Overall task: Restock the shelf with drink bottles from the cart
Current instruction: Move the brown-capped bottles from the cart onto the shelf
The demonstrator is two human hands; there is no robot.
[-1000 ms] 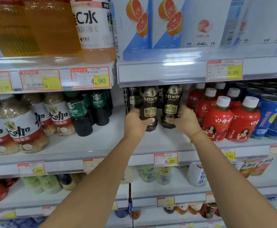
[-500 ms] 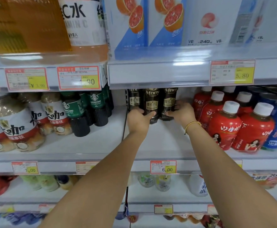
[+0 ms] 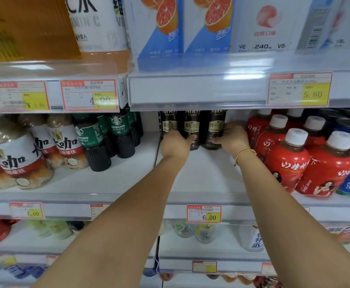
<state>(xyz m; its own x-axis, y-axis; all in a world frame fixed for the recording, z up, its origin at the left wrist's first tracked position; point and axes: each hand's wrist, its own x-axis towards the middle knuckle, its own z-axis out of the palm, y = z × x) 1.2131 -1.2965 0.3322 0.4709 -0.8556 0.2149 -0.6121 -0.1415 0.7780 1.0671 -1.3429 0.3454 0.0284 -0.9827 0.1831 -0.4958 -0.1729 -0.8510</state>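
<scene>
Three dark coffee bottles with gold labels stand in a row at the back of the middle shelf (image 3: 207, 179). My left hand (image 3: 175, 145) grips the base of the left coffee bottle (image 3: 169, 124), its thumb against the middle coffee bottle (image 3: 191, 127). My right hand (image 3: 233, 140), with a gold bead bracelet at the wrist, grips the right coffee bottle (image 3: 215, 126) low down. The bottle tops are hidden behind the upper shelf's front rail. The cart is out of view.
Red bottles with white caps (image 3: 288, 163) crowd the shelf right of my right hand. Green-labelled dark bottles (image 3: 99, 142) and white coconut-latte bottles (image 3: 20, 163) stand to the left. Bare white shelf lies in front of the coffee bottles. Cartons (image 3: 209, 23) fill the shelf above.
Both hands have pushed the coffee bottles further back under the upper shelf. The camera has moved closer to the shelf.
</scene>
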